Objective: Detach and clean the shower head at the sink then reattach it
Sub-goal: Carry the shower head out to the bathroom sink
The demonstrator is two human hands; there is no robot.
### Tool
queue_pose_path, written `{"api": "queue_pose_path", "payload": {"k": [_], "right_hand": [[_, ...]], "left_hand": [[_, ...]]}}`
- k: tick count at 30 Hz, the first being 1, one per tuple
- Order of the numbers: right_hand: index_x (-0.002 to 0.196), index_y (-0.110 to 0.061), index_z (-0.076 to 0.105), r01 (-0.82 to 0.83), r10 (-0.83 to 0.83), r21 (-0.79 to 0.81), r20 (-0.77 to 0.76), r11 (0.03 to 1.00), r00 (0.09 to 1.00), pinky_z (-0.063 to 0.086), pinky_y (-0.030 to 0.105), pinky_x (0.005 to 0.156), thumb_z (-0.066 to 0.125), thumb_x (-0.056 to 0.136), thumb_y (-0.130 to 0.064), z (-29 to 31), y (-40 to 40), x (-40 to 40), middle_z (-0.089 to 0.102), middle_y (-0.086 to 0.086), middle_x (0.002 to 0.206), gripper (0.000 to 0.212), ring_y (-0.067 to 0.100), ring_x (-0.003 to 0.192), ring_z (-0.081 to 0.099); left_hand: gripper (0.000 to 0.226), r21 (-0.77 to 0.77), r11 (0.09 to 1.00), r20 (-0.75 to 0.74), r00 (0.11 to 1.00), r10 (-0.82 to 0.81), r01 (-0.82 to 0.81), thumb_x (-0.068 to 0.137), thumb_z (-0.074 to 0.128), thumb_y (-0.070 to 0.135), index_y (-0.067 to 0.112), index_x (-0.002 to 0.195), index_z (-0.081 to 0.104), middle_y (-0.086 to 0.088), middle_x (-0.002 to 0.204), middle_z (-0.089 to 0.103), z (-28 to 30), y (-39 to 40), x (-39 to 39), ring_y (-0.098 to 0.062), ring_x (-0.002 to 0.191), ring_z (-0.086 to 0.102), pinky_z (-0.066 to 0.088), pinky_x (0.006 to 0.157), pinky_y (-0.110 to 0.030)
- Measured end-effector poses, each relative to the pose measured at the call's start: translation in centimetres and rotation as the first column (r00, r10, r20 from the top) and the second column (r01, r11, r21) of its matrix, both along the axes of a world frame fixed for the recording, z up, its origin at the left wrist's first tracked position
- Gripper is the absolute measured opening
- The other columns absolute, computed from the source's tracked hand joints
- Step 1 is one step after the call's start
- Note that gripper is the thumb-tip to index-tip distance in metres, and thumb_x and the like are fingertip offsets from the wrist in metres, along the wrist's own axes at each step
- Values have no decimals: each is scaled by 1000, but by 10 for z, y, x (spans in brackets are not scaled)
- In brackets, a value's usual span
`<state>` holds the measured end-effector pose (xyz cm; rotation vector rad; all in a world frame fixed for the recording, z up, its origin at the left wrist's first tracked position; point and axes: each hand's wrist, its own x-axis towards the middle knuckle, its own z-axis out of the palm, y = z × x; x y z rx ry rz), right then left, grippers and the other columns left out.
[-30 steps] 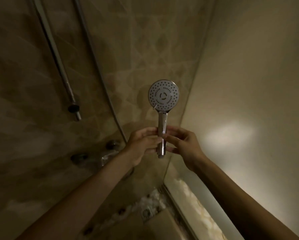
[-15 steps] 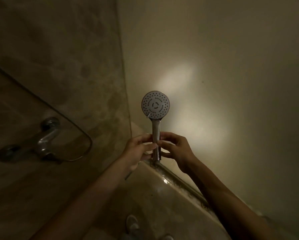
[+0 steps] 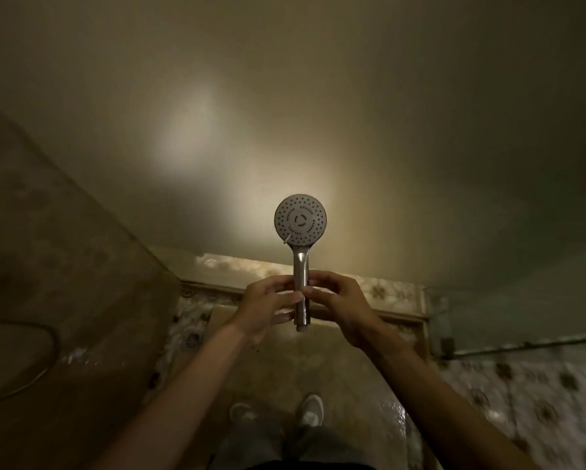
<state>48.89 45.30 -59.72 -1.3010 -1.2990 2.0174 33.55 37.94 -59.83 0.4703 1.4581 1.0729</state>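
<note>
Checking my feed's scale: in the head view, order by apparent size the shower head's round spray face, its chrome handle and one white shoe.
1. Round grey spray face
2. Chrome handle, partly hidden by fingers
3. White shoe, though farther away, so unsure

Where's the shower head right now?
Centre of the head view: the shower head is held upright, spray face toward the camera, with the left hand and right hand pinching its handle from either side, above the person's shoes.
</note>
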Motion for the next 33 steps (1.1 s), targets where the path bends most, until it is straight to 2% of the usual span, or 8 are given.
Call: {"api": "queue_pose_path", "payload": {"k": [5, 9, 12, 16, 21, 26, 30, 33], "right_hand": [[114, -13, 75, 219, -219, -80, 3, 973, 976, 64, 36, 74, 72, 93, -2, -12, -5, 70, 78, 9, 112, 24, 26, 98, 77], [120, -9, 72, 393, -394, -104, 11, 914, 919, 63, 33, 71, 73, 92, -2, -14, -13, 109, 75, 16, 117, 29, 25, 99, 76], [124, -8, 70, 519, -519, -114, 32, 847, 854, 64, 35, 75, 73, 92, -3, -13, -23, 132, 70, 22, 124, 33, 31, 107, 74], [127, -10, 69, 668, -672, -130, 21, 732, 740, 63, 38, 80, 73, 92, -4, -14, -42, 172, 72, 16, 124, 36, 32, 112, 72], [118, -14, 73, 827, -831, -133, 37, 547, 555, 63, 30, 70, 74, 90, -1, -13, -70, 222, 74, 10, 115, 31, 18, 94, 75], [116, -13, 75, 918, -924, -136, 37, 372, 380, 64, 36, 78, 74, 91, 0, -14, -108, 284, 72, 16, 122, 29, 24, 101, 74], [115, -16, 75, 966, -971, -130, 54, 223, 232, 64, 43, 85, 76, 90, -3, -20, -132, 344, 75, 11, 119, 29, 26, 103, 76], [111, -18, 75, 983, -990, -136, 50, 121, 129, 65, 36, 76, 76, 90, -2, -26, -141, 400, 76, 9, 114, 27, 19, 91, 78]], "left_hand": [[32, -36, 982, 52, 982, -182, 184, 88, 71, 5, 18, 118, 72, -2, 111, 77, -12, 27, 59, -18, 95, 76, 60, 63, -26], [33, -81, 932, 60, 935, -349, 353, 87, 73, 7, 20, 117, 72, 1, 111, 78, -21, 49, 95, -22, 103, 73, 58, 84, -44], [36, -107, 885, 89, 891, -445, 452, 84, 75, 5, 17, 118, 71, -2, 112, 77, -25, 64, 118, -25, 106, 72, 57, 89, -49], [41, -111, 776, 86, 783, -615, 621, 82, 77, 6, 19, 120, 70, 2, 111, 78, -23, 81, 164, -22, 109, 70, 53, 93, -48], [40, -109, 621, 148, 630, -762, 777, 86, 72, 3, 17, 124, 68, -3, 117, 76, -23, 82, 229, -28, 114, 68, 50, 102, -54], [39, -115, 440, 173, 454, -874, 891, 86, 73, 6, 18, 123, 68, -4, 120, 75, -27, 74, 311, -20, 104, 72, 56, 86, -38], [40, -119, 319, 174, 336, -925, 940, 86, 73, 6, 16, 125, 66, 0, 116, 76, -30, 68, 389, -12, 96, 74, 56, 69, -27], [35, -114, 232, 189, 250, -950, 966, 88, 70, 3, 17, 120, 69, 2, 108, 79, -33, 67, 455, -12, 89, 76, 57, 66, -27]]}}
